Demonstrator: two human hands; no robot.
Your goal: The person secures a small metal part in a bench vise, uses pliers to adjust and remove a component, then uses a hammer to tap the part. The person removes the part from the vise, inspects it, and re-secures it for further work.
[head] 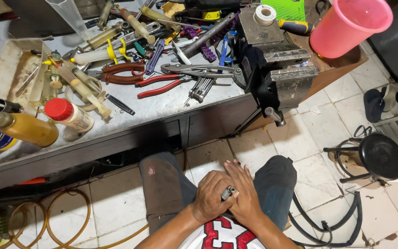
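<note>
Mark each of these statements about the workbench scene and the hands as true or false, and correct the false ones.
1. Both hands hold a small metal part above the lap. True.
2. The pink bucket lies on the floor. False: it sits on the bench corner.
3. Red-handled pliers lie on the workbench. True.
4. The vise clamps a long pipe. False: no pipe sits in its jaws.
5. A black stool stands on the tiled floor. True.

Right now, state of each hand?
Left hand: closed around a small metal cylinder, its end poking out.
Right hand: fingers laid flat over the left hand, touching the cylinder; a grip cannot be told.
</note>
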